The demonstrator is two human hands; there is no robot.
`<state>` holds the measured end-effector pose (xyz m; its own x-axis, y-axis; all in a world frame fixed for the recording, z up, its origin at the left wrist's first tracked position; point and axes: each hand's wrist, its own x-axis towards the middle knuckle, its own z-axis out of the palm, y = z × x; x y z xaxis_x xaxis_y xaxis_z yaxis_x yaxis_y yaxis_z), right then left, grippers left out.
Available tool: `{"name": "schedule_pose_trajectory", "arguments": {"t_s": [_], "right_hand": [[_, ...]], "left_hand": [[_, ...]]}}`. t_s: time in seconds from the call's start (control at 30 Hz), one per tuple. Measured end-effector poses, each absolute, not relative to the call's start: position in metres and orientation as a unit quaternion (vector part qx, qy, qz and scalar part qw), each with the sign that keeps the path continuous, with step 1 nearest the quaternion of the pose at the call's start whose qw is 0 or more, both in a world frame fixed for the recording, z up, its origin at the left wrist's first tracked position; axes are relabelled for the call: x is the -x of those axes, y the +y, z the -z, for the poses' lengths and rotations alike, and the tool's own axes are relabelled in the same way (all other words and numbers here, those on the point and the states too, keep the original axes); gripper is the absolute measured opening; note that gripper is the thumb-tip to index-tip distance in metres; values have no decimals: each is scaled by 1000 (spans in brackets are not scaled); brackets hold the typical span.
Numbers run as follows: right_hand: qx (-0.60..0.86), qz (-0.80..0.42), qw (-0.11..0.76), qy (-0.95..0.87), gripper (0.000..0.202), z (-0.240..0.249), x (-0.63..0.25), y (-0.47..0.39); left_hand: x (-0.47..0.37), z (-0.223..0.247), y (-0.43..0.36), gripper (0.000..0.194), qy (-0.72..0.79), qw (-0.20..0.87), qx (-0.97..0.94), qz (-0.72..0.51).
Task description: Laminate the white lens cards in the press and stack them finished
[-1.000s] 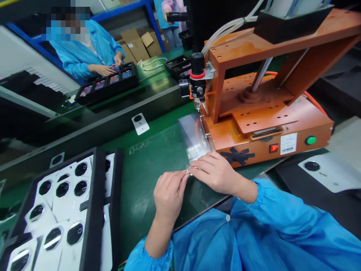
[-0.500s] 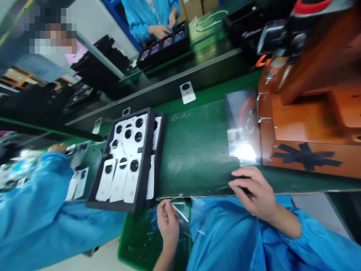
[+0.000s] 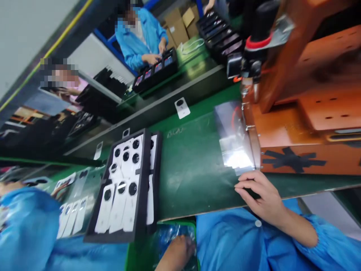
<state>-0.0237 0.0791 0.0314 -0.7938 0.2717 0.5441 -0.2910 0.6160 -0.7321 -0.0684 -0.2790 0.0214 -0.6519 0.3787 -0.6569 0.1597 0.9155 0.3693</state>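
My left hand [image 3: 180, 249] is down in a green bin [image 3: 162, 256] below the table's front edge, among clear plastic film [image 3: 172, 231]. Its fingers are blurred and partly hidden. Over the front of the green mat [image 3: 188, 169] hovers my right hand [image 3: 261, 194], fingers slightly curled, thumb apart from them, nothing between. Just beyond its fingertips, a clear plastic sheet [image 3: 229, 139] lies beside the orange machine. Left of the mat, a black tray [image 3: 145, 180] holds several white cards [image 3: 122, 207] with black round parts, stacked over another such tray.
An orange machine [image 3: 299, 158] with black tape stands at the right. A white card [image 3: 182, 108] leans near the back rail. A co-worker's blue sleeve [image 3: 28, 222] is at the left, by white cards [image 3: 80, 214]. Across the line, another person handles a black tray [image 3: 155, 73].
My left hand has moved from the table edge down into the bin, and the clear film near it is lower. The view has shifted. At the left, the co-worker's arm has moved.
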Motion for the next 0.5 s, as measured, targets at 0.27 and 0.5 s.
{"name": "schedule_pose_trajectory", "arguments": {"t_s": [0.27, 0.5], "right_hand": [[55, -529, 278, -799, 7, -28, 23, 77], [190, -687, 131, -688, 23, -44, 28, 80]], "left_hand": [[252, -145, -67, 25, 929, 137, -297, -174], [424, -94, 56, 83, 986, 48, -106, -119]]}}
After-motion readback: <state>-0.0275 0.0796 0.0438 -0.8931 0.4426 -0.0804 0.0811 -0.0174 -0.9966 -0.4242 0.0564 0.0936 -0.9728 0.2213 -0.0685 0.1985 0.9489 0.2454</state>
